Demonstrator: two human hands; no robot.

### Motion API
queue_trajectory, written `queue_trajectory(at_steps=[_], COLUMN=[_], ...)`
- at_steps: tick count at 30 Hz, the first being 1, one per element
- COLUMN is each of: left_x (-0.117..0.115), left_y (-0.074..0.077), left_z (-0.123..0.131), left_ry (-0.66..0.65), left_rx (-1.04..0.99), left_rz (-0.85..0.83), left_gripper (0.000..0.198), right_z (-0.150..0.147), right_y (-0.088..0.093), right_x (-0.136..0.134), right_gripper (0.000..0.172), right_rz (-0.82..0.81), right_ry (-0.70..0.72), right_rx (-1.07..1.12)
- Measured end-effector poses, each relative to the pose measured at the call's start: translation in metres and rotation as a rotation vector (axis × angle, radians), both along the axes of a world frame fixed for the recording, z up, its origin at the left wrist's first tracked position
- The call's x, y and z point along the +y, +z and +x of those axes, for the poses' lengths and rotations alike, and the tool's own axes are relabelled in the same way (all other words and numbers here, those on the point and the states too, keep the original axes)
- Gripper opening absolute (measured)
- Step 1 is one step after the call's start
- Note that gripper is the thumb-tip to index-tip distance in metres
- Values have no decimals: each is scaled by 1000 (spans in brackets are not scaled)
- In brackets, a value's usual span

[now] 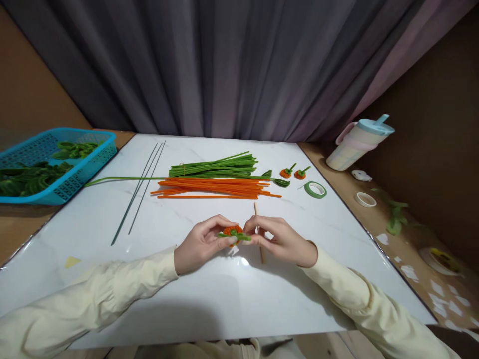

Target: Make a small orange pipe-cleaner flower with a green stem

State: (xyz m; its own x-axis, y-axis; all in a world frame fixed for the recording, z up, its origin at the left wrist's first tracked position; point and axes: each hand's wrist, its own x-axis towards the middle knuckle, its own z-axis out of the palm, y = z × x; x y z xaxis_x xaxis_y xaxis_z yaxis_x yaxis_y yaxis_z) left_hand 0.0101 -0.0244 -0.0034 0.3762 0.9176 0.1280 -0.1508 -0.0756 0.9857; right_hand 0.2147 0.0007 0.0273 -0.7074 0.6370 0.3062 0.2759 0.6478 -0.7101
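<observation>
My left hand [202,243] pinches a small round orange pipe-cleaner fruit [236,229] with a green leafy top, held just above the white tabletop. Across from it, my right hand [282,239] has thumb and finger closed on the tip of one green pipe-cleaner leaf [245,238] of the same piece. A thin wooden stick [256,208] lies on the table, partly hidden beneath my right hand. Beyond my hands lie a bundle of orange pipe cleaners [209,188] and a bundle of green pipe cleaners [213,165].
Two finished-looking orange fruits [286,172] with green stems sit near a roll of green tape [315,189]. Dark wires [138,192] lie at left. A blue basket [56,197] holds green pieces. At right stand a tumbler [355,144] and scattered paper scraps [409,272].
</observation>
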Motion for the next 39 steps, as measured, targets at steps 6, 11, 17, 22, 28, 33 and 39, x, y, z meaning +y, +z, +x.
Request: queue_trajectory(at_steps=[6,11,17,22,28,33,39], left_x=[-3,-3,-2,0,2,5,4], left_y=[-4,-5,0,7,9,8,13], left_z=[-2,-3,0,3,2,3,3], left_ry=[-48,-58,-18,-13,-148,-218,-331], left_rx=[56,106,89,38,-74,-196,-253], left_rz=[68,59,4,-163,-555,-779,-947], left_gripper=[19,17,18,19,24,20,17], right_z=[-2,-5,-6,-7,-8,-9,-1], right_y=[-1,-1,-2,-3,-2,2,-7], right_x=[-2,-5,-9,-10,-13,-20,-11], right_gripper=[12,8,12,21,25,22,19], right_rz=[-116,-147,-49,162,435,844,1450], right_ry=[-5,-17,-64,-51,-43,4,156], right_rx=[-43,-37,-5,58,61,-89,-91])
